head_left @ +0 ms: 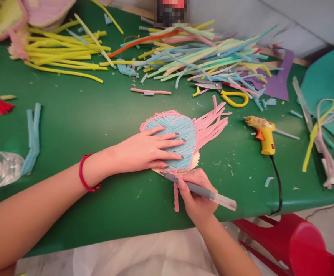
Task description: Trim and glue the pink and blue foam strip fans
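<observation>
My left hand (155,147) lies flat with spread fingers on a round light-blue craft piece (181,126) with a pink edging. Pink strips (213,122) fan out from its upper right side, and one pink strip (176,197) hangs from its lower edge. Beneath the piece, a cream sheet (195,160) shows at the lower right. My right hand (200,191) is closed around a grey pen (197,188) with a clear end, its tip at the lower edge of the piece, by the cream sheet. Whether the tip touches cannot be made out.
Yellow-handled scissors (233,97) lie near a heap of coloured strips (190,57). A yellow glue gun (263,132) with a black cord rests to the right. Yellow strips (63,51), blue strips (33,142) and a clear bottle (1,170) are on the left. A red chair (293,245) stands below right.
</observation>
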A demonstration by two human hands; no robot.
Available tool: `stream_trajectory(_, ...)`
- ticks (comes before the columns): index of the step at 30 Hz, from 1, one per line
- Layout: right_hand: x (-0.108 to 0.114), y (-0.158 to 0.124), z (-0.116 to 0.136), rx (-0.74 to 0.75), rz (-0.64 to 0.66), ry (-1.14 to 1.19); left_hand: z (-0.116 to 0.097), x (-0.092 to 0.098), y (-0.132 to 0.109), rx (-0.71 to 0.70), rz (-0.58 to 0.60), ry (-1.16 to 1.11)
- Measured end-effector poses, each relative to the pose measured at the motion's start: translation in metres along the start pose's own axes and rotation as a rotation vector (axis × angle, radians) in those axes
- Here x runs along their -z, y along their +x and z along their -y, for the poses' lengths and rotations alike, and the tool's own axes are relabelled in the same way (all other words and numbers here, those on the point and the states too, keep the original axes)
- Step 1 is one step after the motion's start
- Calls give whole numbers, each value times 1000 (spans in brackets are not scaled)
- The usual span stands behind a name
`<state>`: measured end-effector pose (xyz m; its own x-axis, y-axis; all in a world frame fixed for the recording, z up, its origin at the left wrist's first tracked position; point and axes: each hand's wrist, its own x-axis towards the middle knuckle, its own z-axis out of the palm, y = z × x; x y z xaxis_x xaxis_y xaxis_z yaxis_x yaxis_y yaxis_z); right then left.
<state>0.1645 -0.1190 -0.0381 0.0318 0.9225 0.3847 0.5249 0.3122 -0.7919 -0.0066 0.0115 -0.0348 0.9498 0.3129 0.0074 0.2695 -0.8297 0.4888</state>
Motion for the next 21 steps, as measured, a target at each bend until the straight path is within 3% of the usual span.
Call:
stream_trajectory(7,0,1,0,-37,-69,-47,2,0,0,-38,-21,36)
stream_trajectory(12,1,1,0,-12,-2,-42,2,1,1,-39,-14,34)
stream_trajectory(17,1,1,1,-25,-74,-90,0,3,1,-25,2,22)
stream_trajectory(21,3,2,3,6,-41,-112,-1,3,1,-11,8,8)
